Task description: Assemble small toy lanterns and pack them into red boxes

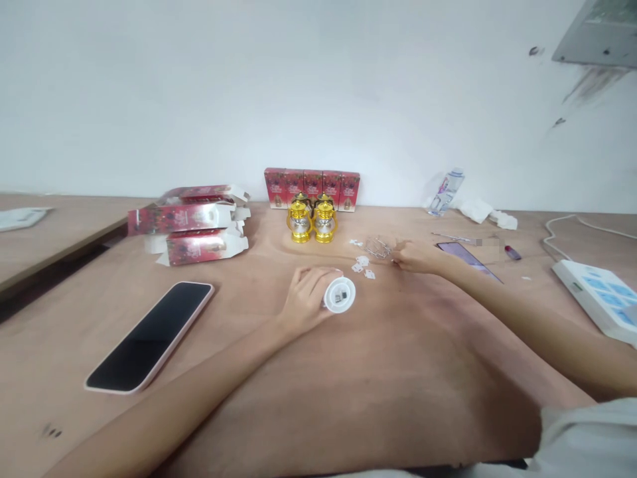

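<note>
- White round part [340, 295] is gripped in the left hand [307, 297], its circular end turned toward the camera. Something small and metallic can be seen inside, too blurry to be named, and the rest is mostly hidden by the hand.
- Right hand [412, 256] is reached out farther, fingertips right by a clump of thin metal wires [378, 247]. Whether anything's pinched there can't be told, tbh, it's just too small.
- Little white pieces [361, 264] are scattered between the hands, just left of the right one; their exact shape can't really be made out.
- Beyond the left hand, two gold lanterns [324, 226] are stood upright. Darker lanterns [302, 198] are mostly blocked behind them, and a row of red boxes [350, 189] is partly covered too.
- Red cartons [199, 245] are heaped beyond and left of the left hand, flaps open, print unreadable.
- Right of the right hand, a second phone [464, 253] is partly covered by the right arm [522, 312]; farther right, a white-and-blue device [592, 292] is cut off by the frame.
</note>
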The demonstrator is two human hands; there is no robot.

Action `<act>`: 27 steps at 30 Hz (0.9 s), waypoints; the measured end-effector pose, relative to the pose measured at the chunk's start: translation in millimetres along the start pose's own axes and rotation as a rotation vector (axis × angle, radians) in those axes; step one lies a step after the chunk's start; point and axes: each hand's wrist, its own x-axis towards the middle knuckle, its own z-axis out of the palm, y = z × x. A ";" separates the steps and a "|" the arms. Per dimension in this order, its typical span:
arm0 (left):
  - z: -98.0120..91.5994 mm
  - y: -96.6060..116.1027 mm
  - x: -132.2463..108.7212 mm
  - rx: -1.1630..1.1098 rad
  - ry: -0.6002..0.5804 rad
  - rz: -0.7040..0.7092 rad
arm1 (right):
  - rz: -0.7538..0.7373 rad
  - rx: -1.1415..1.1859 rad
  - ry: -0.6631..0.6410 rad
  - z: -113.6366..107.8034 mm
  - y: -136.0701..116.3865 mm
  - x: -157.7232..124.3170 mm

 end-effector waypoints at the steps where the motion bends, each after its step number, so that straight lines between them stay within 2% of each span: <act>1: 0.2 -0.1 -0.2 0.003 0.001 0.001 | 0.017 0.029 0.028 -2.8 -3.1 -2.3; 3: 0.5 -0.2 -0.6 0.012 0.000 0.002 | 0.045 0.140 0.132 -12.5 -15.0 -8.7; 5: 0.6 0.0 -0.6 0.019 -0.002 0.002 | 0.060 0.318 0.310 -26.6 -36.4 -16.2; 8: 1.0 0.2 -0.6 0.026 -0.001 -0.001 | 0.074 0.647 0.666 -48.2 -81.9 -24.0; 10: 1.3 0.1 -0.9 0.029 0.001 -0.007 | 0.002 0.747 0.802 -57.1 -111.4 -23.9; 13: 1.8 -0.6 -1.8 0.029 -0.010 -0.023 | -0.195 0.635 0.836 -60.0 -139.4 -16.4; 15: 1.9 -1.2 -2.3 0.031 -0.024 -0.039 | -0.251 0.502 0.833 -58.0 -146.2 -10.0; 18: 1.8 -1.9 -2.4 0.043 -0.019 -0.055 | -0.212 0.373 0.855 -53.7 -147.5 -3.8; 21: 1.0 -1.4 -1.7 0.033 -0.002 -0.039 | -0.174 0.366 0.891 -50.7 -147.5 -2.5; 27: 0.0 -0.1 -1.2 0.030 -0.027 -0.048 | -0.206 0.294 0.861 -51.9 -150.2 -3.1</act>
